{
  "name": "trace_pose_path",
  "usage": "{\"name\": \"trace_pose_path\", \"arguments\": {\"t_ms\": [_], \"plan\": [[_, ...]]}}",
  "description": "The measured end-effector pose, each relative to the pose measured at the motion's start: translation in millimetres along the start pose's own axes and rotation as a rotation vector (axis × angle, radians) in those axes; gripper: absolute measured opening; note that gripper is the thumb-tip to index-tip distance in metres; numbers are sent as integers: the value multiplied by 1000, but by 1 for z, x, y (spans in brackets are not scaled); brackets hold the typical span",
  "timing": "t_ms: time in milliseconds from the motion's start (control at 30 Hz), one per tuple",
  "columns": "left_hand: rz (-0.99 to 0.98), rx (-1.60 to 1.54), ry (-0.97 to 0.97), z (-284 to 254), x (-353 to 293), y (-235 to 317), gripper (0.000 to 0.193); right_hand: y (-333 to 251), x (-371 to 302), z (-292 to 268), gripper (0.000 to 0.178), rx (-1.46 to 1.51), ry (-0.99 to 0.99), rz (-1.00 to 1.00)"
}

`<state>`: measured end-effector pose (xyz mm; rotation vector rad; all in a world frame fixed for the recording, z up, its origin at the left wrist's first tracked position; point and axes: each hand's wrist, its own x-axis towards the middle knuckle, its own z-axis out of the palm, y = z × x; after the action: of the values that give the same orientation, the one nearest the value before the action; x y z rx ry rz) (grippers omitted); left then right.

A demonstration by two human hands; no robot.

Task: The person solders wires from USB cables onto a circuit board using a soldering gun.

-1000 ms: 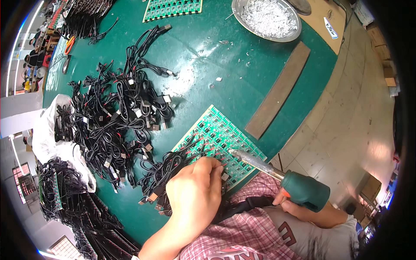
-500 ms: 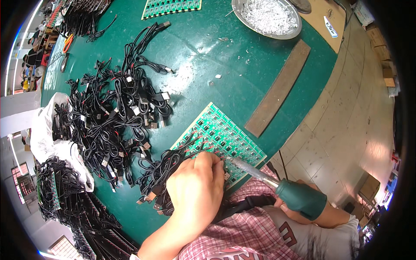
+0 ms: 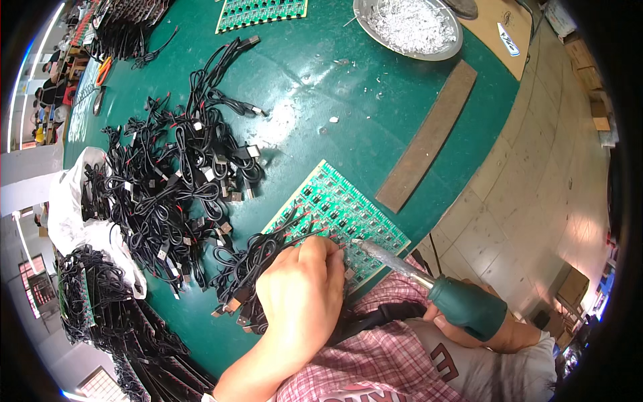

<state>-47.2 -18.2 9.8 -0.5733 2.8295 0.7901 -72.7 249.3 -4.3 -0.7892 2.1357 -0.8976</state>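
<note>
A green circuit board panel (image 3: 375, 228) lies at the table's near edge, with several black cables soldered or laid along its left part by their red wire ends. My left hand (image 3: 301, 288) is closed over the board's near left side, its fingertips pinching a thin wire end of a black USB cable (image 3: 258, 258); the fingers partly hide it. In my right hand (image 3: 450, 328) is a soldering iron (image 3: 465, 308) with a green handle, which covers much of that hand. The iron's tip sits just right of my left fingertips, over the board; contact cannot be made out.
A large heap of black USB cables (image 3: 181, 187) covers the left of the green table. A brown flat bar (image 3: 429, 137) lies to the right. Farther back are a metal bowl (image 3: 455, 47) of white scraps and another board panel (image 3: 261, 15). Wired boards (image 3: 127, 328) stack at lower left.
The soldering iron's tip has shifted slightly to the right, away from my left fingertips. My left hand keeps its pinch in nearly the same place. The whole view has shifted a little.
</note>
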Motion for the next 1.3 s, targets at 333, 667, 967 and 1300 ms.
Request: {"name": "trace_pose_path", "arguments": {"t_ms": [333, 667, 967, 1300], "plan": [[7, 10, -8, 1, -1, 2, 12, 15, -7, 10, 21, 63, -20, -20], [-44, -80, -58, 1, 5, -7, 8, 2, 4, -7, 16, 269, -34, 13], [-40, -27, -106, -3, 7, -3, 11, 5, -1, -2, 23, 191, -21, -7], [-20, 53, -26, 4, 5, 3, 9, 22, -7, 11, 27, 83, -1, -141]]}}
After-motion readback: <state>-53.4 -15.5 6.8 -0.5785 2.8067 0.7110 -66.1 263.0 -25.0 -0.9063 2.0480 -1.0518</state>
